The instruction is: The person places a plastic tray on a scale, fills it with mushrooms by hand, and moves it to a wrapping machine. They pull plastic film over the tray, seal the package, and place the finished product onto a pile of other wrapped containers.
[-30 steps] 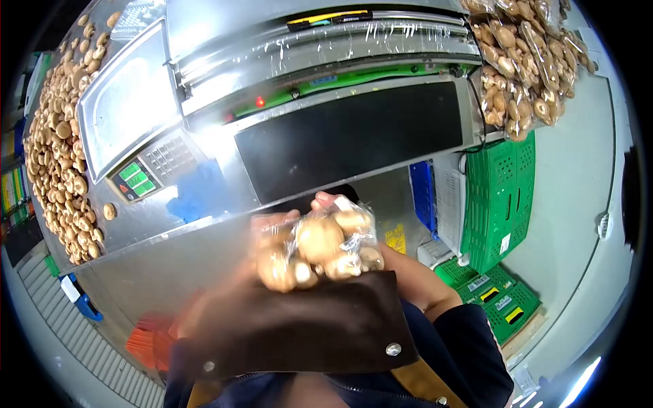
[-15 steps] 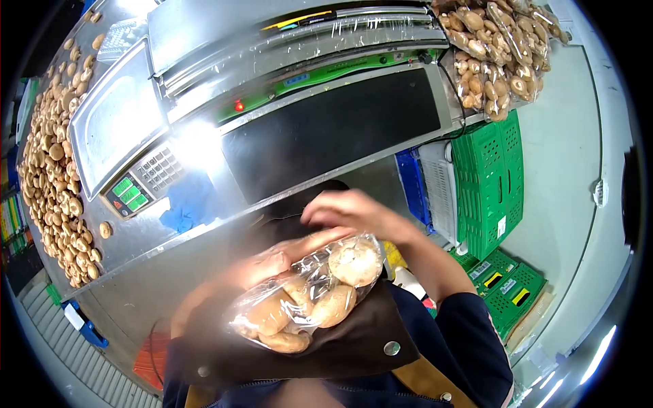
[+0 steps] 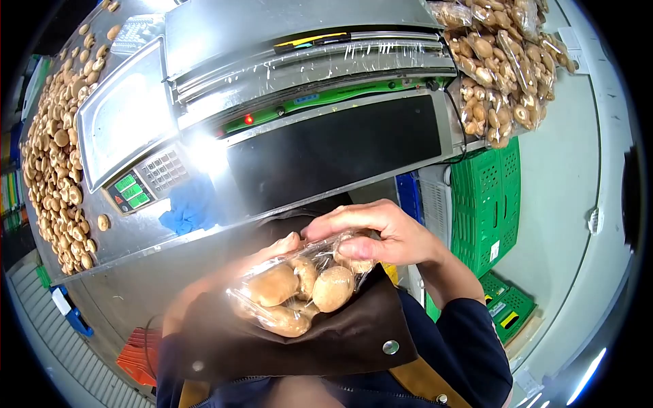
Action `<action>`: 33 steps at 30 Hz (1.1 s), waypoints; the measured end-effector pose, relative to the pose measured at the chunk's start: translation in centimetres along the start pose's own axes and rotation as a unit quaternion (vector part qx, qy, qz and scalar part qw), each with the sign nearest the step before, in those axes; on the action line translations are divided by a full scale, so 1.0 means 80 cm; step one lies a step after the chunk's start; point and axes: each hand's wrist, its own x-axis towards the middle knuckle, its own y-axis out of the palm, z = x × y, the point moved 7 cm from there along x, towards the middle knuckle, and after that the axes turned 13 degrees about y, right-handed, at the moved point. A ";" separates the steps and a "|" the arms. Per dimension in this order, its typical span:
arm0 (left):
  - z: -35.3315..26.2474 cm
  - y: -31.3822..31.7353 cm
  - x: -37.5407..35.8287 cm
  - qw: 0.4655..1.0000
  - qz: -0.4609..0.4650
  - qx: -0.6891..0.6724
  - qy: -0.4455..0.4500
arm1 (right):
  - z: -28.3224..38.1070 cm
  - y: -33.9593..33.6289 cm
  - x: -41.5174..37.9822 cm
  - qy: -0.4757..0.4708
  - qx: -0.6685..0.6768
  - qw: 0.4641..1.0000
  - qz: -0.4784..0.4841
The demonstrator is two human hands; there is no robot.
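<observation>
A clear plastic bag of mushrooms [image 3: 299, 289] is held in front of my dark apron [image 3: 340, 353], with several large brown caps showing through the film. My right hand [image 3: 381, 234] grips the bag's upper right end, thumb in front and fingers over the top edge. Along the upper left edge, my left hand [image 3: 272, 251] holds the bag; most of its fingers are hidden behind it and its arm is blurred.
Ahead stands a wrapping machine [image 3: 333, 146] with a black plate. To its left are a scale [image 3: 126, 115], a blue cloth [image 3: 187, 207] and a heap of loose mushrooms [image 3: 58, 163]. Bagged mushrooms [image 3: 503, 68] are piled at the right, above green crates [image 3: 483, 204].
My right hand has come down from above the bag and now grips its right end, thumb over the mushroom there. My left hand stays on the bag.
</observation>
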 end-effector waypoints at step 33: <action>-0.294 -0.013 0.161 0.784 -0.206 0.187 0.555 | 0.128 -0.271 0.073 -0.184 -0.061 0.932 -0.307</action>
